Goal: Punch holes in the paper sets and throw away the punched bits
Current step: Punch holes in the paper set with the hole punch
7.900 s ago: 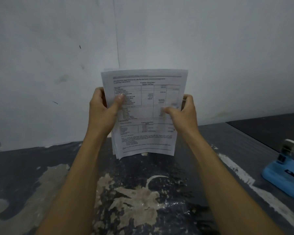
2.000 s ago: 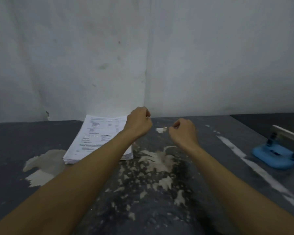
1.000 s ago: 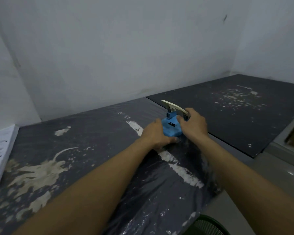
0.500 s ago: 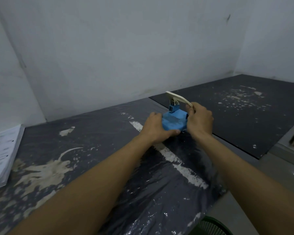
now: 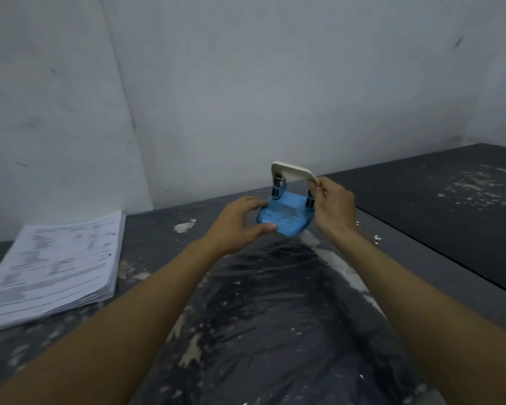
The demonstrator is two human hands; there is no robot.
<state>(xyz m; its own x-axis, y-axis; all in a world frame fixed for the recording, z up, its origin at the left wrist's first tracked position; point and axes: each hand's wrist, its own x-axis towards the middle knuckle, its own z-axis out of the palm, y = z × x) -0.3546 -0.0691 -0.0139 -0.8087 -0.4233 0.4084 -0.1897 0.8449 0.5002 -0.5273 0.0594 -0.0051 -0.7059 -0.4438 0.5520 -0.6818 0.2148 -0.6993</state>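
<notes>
Both hands are holding the blue hole punch [image 5: 284, 216] above the worn dark table [image 5: 275, 317]. The left hand [image 5: 237, 223] is curling thumb and fingers round its base from nine o'clock; the right hand [image 5: 332, 207] is gripping its three o'clock side beside the white lever [image 5: 292, 171]. The paper stack [image 5: 53, 264] is lying well apart at nine o'clock.

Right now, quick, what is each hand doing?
Left hand: holding the blue base of the hole punch, thumb and fingers curled round it.
Right hand: pinching the punch's white lever.
</notes>
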